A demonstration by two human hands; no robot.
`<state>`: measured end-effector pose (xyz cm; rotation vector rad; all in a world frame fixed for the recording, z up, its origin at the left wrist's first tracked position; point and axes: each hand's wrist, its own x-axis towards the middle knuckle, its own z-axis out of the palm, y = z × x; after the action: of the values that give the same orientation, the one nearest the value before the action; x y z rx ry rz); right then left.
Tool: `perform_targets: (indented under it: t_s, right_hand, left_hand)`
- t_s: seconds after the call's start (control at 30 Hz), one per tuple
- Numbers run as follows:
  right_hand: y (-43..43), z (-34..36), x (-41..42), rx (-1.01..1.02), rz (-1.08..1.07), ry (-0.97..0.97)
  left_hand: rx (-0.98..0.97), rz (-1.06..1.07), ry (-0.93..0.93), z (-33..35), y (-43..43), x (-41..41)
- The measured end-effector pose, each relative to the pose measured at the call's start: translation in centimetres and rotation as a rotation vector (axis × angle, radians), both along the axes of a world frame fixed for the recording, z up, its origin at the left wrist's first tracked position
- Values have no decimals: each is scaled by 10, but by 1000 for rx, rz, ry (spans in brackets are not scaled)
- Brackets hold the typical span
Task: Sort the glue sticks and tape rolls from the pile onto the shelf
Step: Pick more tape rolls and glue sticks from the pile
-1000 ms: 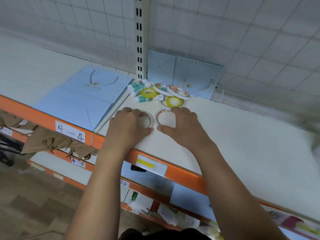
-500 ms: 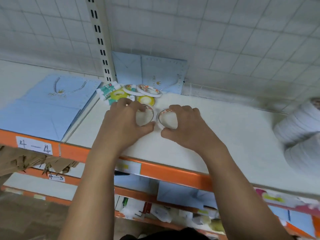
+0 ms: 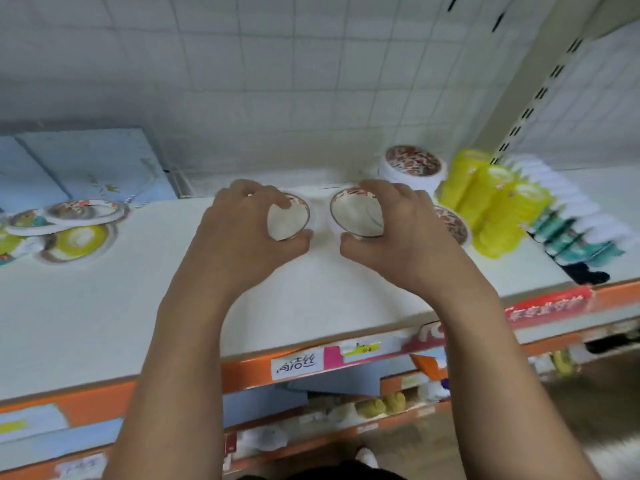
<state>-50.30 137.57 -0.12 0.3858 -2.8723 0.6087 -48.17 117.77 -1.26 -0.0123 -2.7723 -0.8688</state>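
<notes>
My left hand (image 3: pixel 242 230) grips a clear tape roll (image 3: pixel 289 220) with a red-printed core, thumb and fingers curled round its rim. Beside it, my right hand (image 3: pixel 405 230) grips a second clear tape roll (image 3: pixel 356 216) the same way. Both rolls are held over the middle of the white shelf (image 3: pixel 104 306). The pile (image 3: pixel 65 226) of white and yellow tape rolls lies at the far left. At the right stand a stack of white tape rolls (image 3: pixel 412 168), rows of yellow tape rolls (image 3: pixel 498 202) and teal-and-white glue sticks (image 3: pixel 581 230).
Blue paper bags (image 3: pixel 93 161) lean at the back left against the white wire grid wall. A slotted upright post (image 3: pixel 533 98) rises at the right. The shelf's orange front edge (image 3: pixel 242 372) carries price labels; lower shelves hold more goods.
Both hands have carried their tape rolls to the right, away from the pile. The view has swung right, so the sorted rolls and glue sticks now show beside my right hand.
</notes>
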Motion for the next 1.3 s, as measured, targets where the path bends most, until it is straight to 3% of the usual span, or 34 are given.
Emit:
perform_targets:
  t_s: [0.47, 0.83, 1.03, 1.3]
  right_hand:
    - [112, -10, -30, 40, 104, -82]
    - [162, -26, -50, -127, 229, -226]
    - [167, -24, -56, -168, 302, -241]
    - [168, -16, -65, -81, 300, -299]
  left_hand:
    - [-5, -43, 23, 4, 121, -32]
    - [-52, -6, 38, -3, 182, -41]
    - [136, 10, 41, -7, 183, -35]
    - [79, 33, -185, -7, 162, -27]
